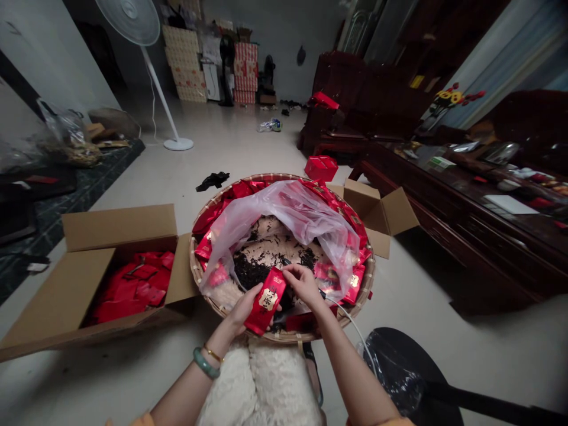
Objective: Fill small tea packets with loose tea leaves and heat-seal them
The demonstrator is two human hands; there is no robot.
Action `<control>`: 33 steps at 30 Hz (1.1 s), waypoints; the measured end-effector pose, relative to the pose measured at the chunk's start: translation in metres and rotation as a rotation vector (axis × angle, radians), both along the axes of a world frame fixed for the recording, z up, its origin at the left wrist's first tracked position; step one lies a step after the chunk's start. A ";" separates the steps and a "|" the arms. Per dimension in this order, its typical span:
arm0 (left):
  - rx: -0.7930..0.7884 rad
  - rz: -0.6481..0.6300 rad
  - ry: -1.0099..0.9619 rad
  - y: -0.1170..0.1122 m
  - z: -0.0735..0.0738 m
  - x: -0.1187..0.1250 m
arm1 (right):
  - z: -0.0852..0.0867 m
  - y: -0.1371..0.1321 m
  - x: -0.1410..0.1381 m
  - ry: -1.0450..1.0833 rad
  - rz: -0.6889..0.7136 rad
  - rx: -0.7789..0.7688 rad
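My left hand (245, 306) is closed around a small red packet (267, 299) with a gold label, held over the near rim of a round woven basket (204, 284). My right hand (303, 284) pinches the top edge of the same packet. Inside the basket lies dark loose tea (252, 269) on a clear plastic bag (284, 216), with several red packets (350, 236) heaped round the rim. A green bangle circles my left wrist.
An open cardboard box (84, 278) with red packets stands on the floor at left. A smaller open box (381, 213) sits behind the basket at right. A dark wooden table (479, 225) runs along the right. A standing fan (177, 144) is behind.
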State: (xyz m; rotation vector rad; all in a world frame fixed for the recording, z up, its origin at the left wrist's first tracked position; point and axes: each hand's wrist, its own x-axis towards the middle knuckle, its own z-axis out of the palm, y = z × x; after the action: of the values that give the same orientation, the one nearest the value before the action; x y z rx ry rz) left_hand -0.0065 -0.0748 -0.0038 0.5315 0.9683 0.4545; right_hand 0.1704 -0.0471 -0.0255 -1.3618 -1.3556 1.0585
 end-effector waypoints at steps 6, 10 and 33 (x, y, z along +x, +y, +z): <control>0.023 -0.006 -0.025 -0.001 -0.001 0.000 | 0.003 -0.002 0.001 0.043 -0.024 -0.026; 0.016 0.013 -0.031 0.000 -0.002 -0.001 | 0.005 -0.003 0.004 0.143 -0.004 -0.129; 0.163 0.158 -0.223 0.004 -0.025 -0.003 | 0.005 -0.014 0.004 0.762 -0.204 -0.233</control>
State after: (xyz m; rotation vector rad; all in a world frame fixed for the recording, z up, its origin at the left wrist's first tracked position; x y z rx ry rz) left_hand -0.0099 -0.0709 -0.0284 0.5396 0.7650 0.7241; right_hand 0.1745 -0.0608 -0.0207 -1.0509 -0.5362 1.4246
